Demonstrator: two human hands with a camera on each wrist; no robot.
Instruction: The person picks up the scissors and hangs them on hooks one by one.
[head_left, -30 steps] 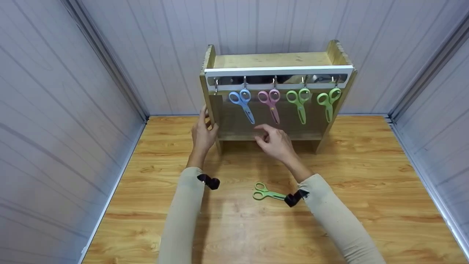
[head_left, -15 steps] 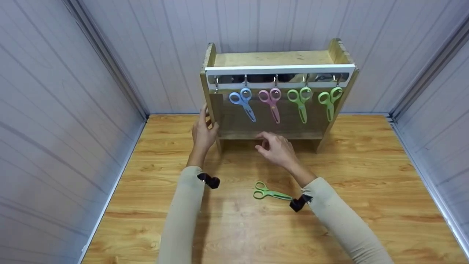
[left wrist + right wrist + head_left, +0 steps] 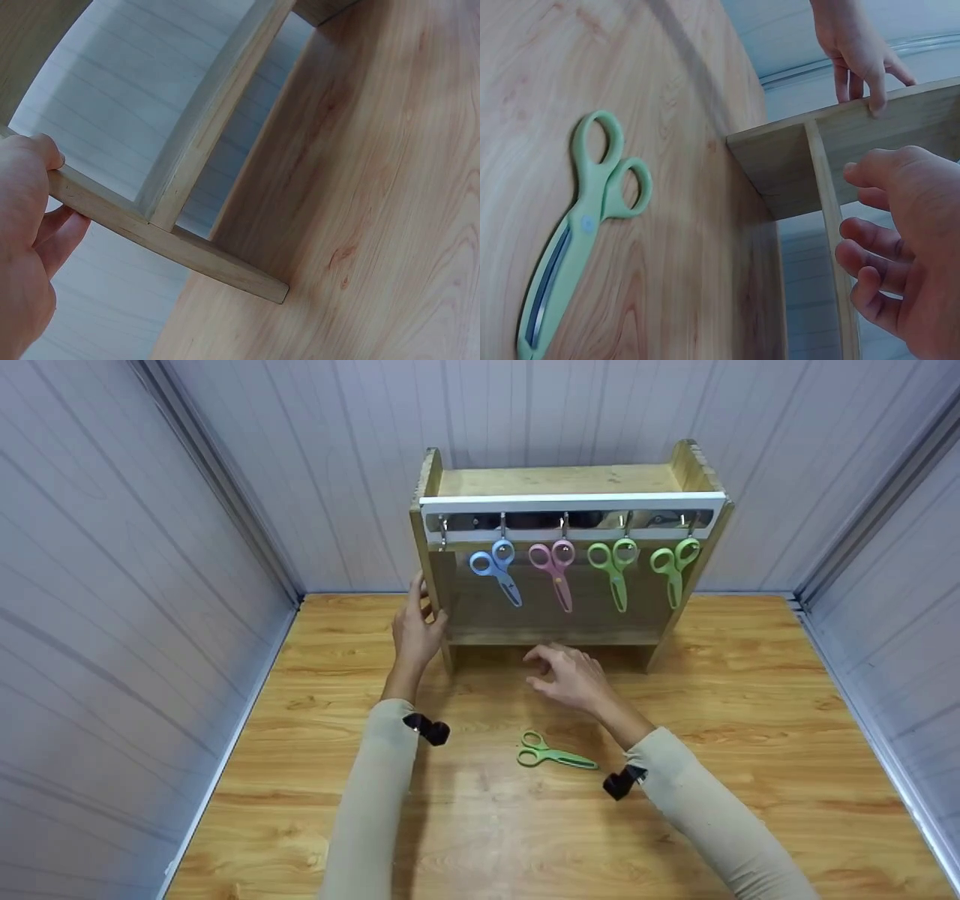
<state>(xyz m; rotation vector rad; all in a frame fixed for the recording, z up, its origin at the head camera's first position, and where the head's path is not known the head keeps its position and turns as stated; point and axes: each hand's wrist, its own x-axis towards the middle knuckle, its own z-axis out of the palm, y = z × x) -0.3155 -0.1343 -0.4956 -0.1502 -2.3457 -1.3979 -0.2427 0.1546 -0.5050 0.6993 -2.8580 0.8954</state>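
Note:
A wooden rack (image 3: 555,478) stands upright against the back wall. My left hand (image 3: 417,634) grips the edge of its left side panel (image 3: 131,211), thumb in front and fingers behind. My right hand (image 3: 574,679) hovers before the lower shelf board (image 3: 826,172), fingers loosely bent and nothing in them. Green scissors (image 3: 559,757) lie on the wooden surface below that hand, handles to the left. From the rack's hooks hang blue scissors (image 3: 505,580), pink scissors (image 3: 559,577), and two green pairs, one in the middle right (image 3: 617,581) and one at the far right (image 3: 674,585).
The leftmost hook (image 3: 442,534) carries nothing. A white strip (image 3: 574,502) with a metal hook rail runs across the rack's front. Pale panel walls (image 3: 360,472) enclose the wood-grain surface (image 3: 322,810) at the back and both sides.
My right hand has drawn down and back from beneath the blue scissors, its fingers loosening. My left hand keeps its hold on the side panel. The blue scissors have swung slightly.

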